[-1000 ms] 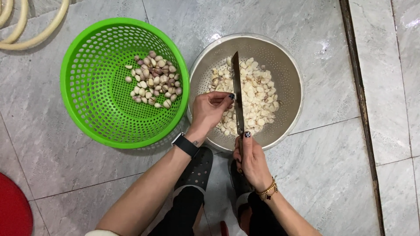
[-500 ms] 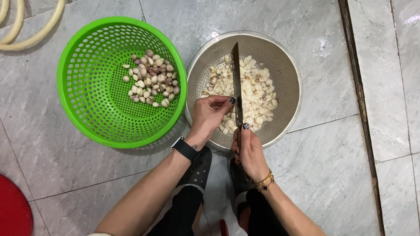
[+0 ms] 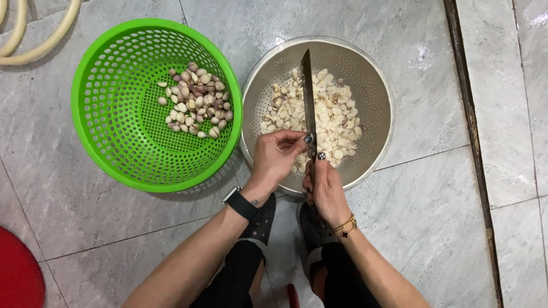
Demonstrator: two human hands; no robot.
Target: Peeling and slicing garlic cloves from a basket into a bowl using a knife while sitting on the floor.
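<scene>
A metal colander (image 3: 371, 85) on the floor holds a heap of peeled white garlic cloves (image 3: 331, 117). My right hand (image 3: 325, 185) grips the handle of a long knife (image 3: 307, 94) whose blade points away from me over the cloves. My left hand (image 3: 275, 159) has its fingers curled against the knife near the handle, pinching something small that I cannot make out. A green plastic basket (image 3: 114, 148) to the left holds a small pile of unpeeled garlic cloves (image 3: 196, 100).
Grey marble floor tiles lie all around. A pale hose (image 3: 40, 40) curls at the top left. A red round object (image 3: 17, 274) shows at the bottom left edge. My dark shoes (image 3: 264, 219) sit just below the colander. A dark floor seam (image 3: 471, 154) runs down the right side.
The knife and both hands have stayed over the colander with only small shifts; my left fingers stay curled at the blade near the handle.
</scene>
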